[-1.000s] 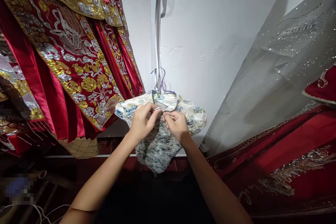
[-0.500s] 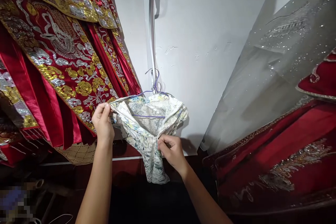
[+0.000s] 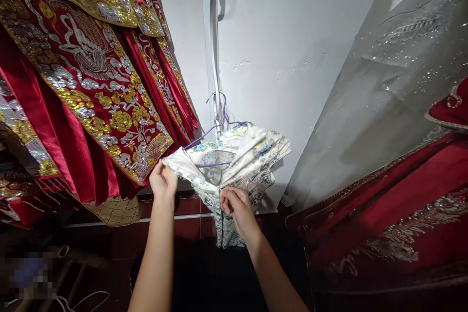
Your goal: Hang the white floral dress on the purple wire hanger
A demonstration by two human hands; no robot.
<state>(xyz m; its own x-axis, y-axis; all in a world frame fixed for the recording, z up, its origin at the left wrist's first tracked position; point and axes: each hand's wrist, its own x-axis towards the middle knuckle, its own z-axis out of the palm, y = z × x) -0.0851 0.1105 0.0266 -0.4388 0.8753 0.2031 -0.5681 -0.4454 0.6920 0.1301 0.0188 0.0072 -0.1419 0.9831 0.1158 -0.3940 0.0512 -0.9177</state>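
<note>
A small white garment with a blue and yellow flower print hangs on a thin purple wire hanger against the white wall. My left hand pinches the garment's left edge and holds it out to the side. My right hand is closed on the bunched fabric at the lower middle, just below the opened front. The hanger's crossbar shows inside the open garment.
Red robes with heavy gold and silver embroidery hang close on the left. A grey sequinned sheer garment and more red embroidered cloth hang on the right. A white strap runs down the wall. The floor below is dark.
Both hands left the collar; the left pulled the garment's left edge outward, the right dropped to the lower front. The garment opened up and its right side lifted.
</note>
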